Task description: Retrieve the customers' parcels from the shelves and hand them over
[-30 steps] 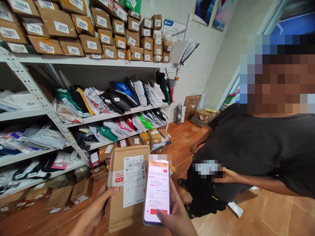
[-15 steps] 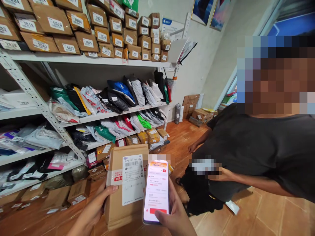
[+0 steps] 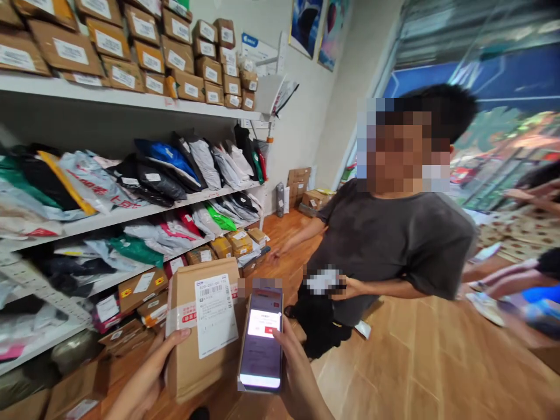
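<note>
Carton and phone held side by side, lower centre of the frame. The carton (image 3: 188, 363), bearing a white label (image 3: 217, 318), is to the left; the phone (image 3: 261, 356) stands just to its right, their near edges so close that contact cannot be told. The long axes of both run roughly up the frame. The left hand (image 3: 161, 357) pinches the carton at its left edge, thumb on the front face, the remaining fingers largely concealed behind. The right hand (image 3: 292, 359) closes round the phone from the right, and is the nearer of the two to the screen. Note the key relation: the right thumb reaches leftward across the screen's edge, its tip at a red button (image 3: 270, 330) in the right half of a pale pop-up panel (image 3: 259, 322); whether it presses or merely hovers cannot be determined. Another person (image 3: 385, 233) stands right of centre; a white shelf (image 3: 131, 98) of labelled parcels (image 3: 151, 58) occupies the upper left.
</note>
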`<state>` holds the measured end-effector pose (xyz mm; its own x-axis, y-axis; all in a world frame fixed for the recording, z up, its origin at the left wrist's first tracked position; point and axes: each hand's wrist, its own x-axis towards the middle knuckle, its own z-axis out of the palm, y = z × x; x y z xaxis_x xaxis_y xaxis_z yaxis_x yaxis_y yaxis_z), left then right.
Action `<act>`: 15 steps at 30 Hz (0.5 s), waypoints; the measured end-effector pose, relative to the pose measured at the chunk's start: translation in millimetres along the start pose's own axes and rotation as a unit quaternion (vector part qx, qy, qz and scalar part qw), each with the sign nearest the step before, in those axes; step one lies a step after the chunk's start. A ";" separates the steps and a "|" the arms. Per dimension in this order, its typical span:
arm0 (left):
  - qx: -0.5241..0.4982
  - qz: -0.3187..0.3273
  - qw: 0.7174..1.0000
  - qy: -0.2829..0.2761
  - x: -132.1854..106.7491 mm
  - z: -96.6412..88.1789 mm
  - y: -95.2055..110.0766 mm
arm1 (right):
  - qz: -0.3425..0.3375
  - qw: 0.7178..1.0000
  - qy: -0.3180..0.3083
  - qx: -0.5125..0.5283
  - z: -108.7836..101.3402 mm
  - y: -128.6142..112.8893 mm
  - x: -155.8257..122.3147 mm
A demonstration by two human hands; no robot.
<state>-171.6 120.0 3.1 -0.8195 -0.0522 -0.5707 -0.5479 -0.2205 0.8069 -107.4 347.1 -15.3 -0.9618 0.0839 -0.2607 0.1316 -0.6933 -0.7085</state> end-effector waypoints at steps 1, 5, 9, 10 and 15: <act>0.006 -0.003 1.000 -0.003 4.7 3.5 1.6 | -0.006 1.000 0.019 0.002 -0.2 1.7 2.5; 0.029 -0.005 0.999 -0.020 26.8 22.5 9.6 | -0.039 0.996 0.081 0.019 -1.8 10.1 9.9; 0.041 -0.005 0.998 -0.050 54.5 48.1 21.7 | -0.051 0.992 0.115 0.023 4.5 8.5 7.1; 0.041 -0.001 0.998 -0.055 61.7 55.2 25.3 | -0.057 0.990 0.122 0.034 7.7 6.8 5.8; 0.055 0.018 0.993 -0.106 96.3 88.8 35.3 | -0.114 0.975 0.166 0.090 22.8 5.7 8.6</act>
<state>-284.8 193.6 -9.9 -0.8493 0.1497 -0.5063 -0.5235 -0.1143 0.8443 -120.4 327.6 -6.6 -0.8266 0.4566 -0.3290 -0.1494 -0.7416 -0.6540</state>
